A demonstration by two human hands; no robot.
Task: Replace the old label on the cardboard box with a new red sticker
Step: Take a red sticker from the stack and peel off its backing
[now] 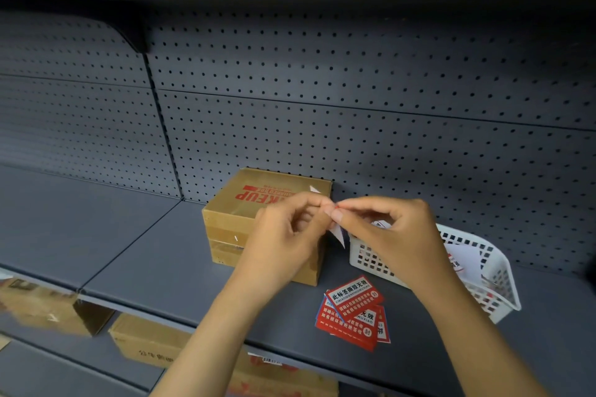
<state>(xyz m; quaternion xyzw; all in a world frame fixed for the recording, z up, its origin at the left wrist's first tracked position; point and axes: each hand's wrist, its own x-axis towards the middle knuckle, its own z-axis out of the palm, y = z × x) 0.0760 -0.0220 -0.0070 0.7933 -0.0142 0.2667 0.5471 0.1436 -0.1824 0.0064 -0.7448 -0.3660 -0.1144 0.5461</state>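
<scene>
A brown cardboard box (245,213) with red print on its top stands on the grey shelf (145,255). In front of it my left hand (290,235) and my right hand (380,229) meet fingertip to fingertip, both pinching one red sticker (337,207). Only a red edge of it shows at the fingertips, and its white backing (339,234) hangs down between the hands. A white scrap (314,189) sticks up on the box top behind my fingers. A pile of red stickers (353,313) with white writing lies on the shelf below my right wrist.
A white plastic basket (483,271) holding papers stands right of the box. A perforated back panel (354,100) closes the shelf behind. More cardboard boxes (145,338) sit on the shelf below, at the lower left.
</scene>
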